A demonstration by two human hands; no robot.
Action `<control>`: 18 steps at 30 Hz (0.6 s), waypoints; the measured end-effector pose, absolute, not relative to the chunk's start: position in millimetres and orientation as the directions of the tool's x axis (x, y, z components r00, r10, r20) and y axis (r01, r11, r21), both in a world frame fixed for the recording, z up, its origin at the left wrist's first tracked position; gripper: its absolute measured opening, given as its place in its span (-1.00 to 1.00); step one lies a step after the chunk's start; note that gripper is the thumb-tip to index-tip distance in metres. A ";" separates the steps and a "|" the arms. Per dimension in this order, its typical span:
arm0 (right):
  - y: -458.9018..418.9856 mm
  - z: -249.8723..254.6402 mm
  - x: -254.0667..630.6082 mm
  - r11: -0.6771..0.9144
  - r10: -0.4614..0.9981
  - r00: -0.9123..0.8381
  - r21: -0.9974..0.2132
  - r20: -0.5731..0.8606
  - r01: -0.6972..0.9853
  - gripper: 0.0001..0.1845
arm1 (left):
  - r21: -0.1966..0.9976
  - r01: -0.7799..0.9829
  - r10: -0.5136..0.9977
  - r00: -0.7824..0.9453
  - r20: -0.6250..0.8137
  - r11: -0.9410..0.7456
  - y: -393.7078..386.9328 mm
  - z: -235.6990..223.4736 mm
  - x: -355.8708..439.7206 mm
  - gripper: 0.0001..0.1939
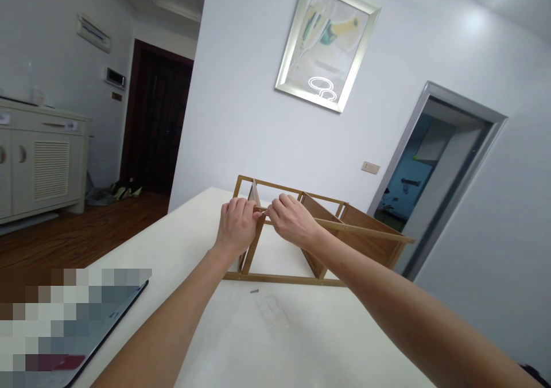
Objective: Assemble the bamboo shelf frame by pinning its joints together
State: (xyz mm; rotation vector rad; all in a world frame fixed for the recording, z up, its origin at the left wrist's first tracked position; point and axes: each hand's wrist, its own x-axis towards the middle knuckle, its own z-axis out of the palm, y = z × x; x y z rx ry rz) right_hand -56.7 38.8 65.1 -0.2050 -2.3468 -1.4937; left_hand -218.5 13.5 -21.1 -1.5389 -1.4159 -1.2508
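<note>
A wooden shelf rack (279,280) lies on its side on the white table (344,330). My left hand (236,224) is closed round the rack's upper corner, at the near left end. Close beside it, the fingers of my right hand (290,218) are pinched together at the same corner. Something thin and shiny shows between my right fingertips and the wood, too small to name. A loose screw (254,291) rests on the table in front of the rack. Just nearer to me lies a clear plastic bag (274,313).
At the table's left edge is a dark-rimmed flat panel (116,319), partly blurred out. Behind the table rises a white wall with a framed picture (327,43). A white cabinet (47,158) stands at the far left, and a doorway (434,164) opens on the right.
</note>
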 end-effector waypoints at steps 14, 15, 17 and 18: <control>35.7 52.6 -55.8 0.473 0.027 -0.888 0.777 0.458 0.415 -0.73 | 0.106 0.980 0.299 -0.051 0.953 -0.169 16.5 -23.3 -218.7 -0.72; 35.7 52.2 -55.8 0.470 0.031 -0.887 0.776 0.461 0.420 -0.72 | 0.103 0.980 0.296 -0.049 0.954 -0.171 16.6 -23.4 -218.8 -0.72; 35.7 51.5 -55.7 0.468 0.040 -0.886 0.775 0.462 0.425 -0.72 | 0.100 0.980 0.291 -0.047 0.956 -0.171 16.8 -23.5 -218.9 -0.72; 35.7 51.1 -55.6 0.471 0.044 -0.885 0.772 0.463 0.427 -0.71 | 0.099 0.981 0.289 -0.046 0.956 -0.169 16.9 -23.6 -219.1 -0.72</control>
